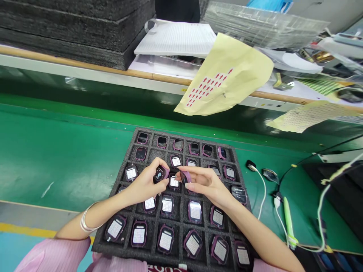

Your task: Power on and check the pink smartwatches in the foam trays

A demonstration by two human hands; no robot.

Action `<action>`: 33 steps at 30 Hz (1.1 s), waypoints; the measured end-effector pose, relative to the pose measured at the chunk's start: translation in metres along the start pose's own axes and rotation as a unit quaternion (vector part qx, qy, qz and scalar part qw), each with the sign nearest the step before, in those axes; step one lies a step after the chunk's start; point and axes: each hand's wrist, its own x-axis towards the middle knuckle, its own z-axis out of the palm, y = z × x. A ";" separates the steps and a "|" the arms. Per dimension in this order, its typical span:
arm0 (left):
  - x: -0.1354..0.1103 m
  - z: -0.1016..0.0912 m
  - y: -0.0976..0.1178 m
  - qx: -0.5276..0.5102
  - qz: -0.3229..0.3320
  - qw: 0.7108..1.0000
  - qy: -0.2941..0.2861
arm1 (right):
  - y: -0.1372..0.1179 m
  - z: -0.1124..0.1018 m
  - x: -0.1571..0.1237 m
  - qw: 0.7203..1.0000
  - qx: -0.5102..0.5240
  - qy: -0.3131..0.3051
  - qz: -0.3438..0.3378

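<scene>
The left grip [154,175] pinches a lit watch [160,173], the right grip [205,181] a purple-rimmed watch [186,176] — apparently mid-handling above the foam tray [129,156]; lowering either calls for careful aim.

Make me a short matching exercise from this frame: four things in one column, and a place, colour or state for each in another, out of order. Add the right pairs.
Things
1. Watch in the left hand
2. Foam tray
3. Bracelet
4. Yellow sheet

Places, colours or states
A. Worn around the left forearm
B. Hangs over the shelf edge, printed with red arrows
C. Held up over other watches, a bluish graphic on its dark screen
D. Black, divided into compartments

Pairs: 1-C, 2-D, 3-A, 4-B
</scene>
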 end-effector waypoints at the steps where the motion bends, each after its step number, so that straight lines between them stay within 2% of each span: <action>1: 0.000 0.000 0.000 -0.004 -0.002 1.000 -0.001 | 0.000 0.000 0.000 1.000 -0.003 -0.001 0.001; 8: 0.000 0.001 0.000 -0.018 -0.008 1.000 0.008 | 0.002 0.000 0.001 0.999 -0.028 -0.021 -0.025; 10: -0.001 0.001 0.001 -0.004 0.015 1.000 0.024 | 0.000 0.001 0.000 0.998 -0.034 -0.025 -0.036; 13: -0.003 0.000 0.003 0.030 0.085 0.994 0.053 | -0.003 0.002 -0.003 0.998 -0.028 -0.039 -0.043; 16: -0.004 0.000 0.003 0.038 0.121 0.990 0.055 | -0.004 0.003 -0.005 0.998 -0.015 -0.052 -0.031; 21: 0.000 0.001 -0.004 -0.069 0.009 0.998 -0.003 | 0.000 0.001 0.000 0.999 0.018 -0.043 0.011; 25: 0.006 0.001 -0.006 -0.158 0.007 0.987 -0.034 | 0.005 -0.001 0.007 0.994 0.099 -0.023 0.045; 28: 0.008 -0.001 -0.005 -0.198 0.000 0.980 -0.033 | 0.007 -0.002 0.010 0.987 0.152 -0.008 0.049; 33: 0.008 -0.003 -0.001 -0.194 0.001 0.981 -0.017 | 0.008 -0.003 0.009 0.990 0.138 0.012 0.025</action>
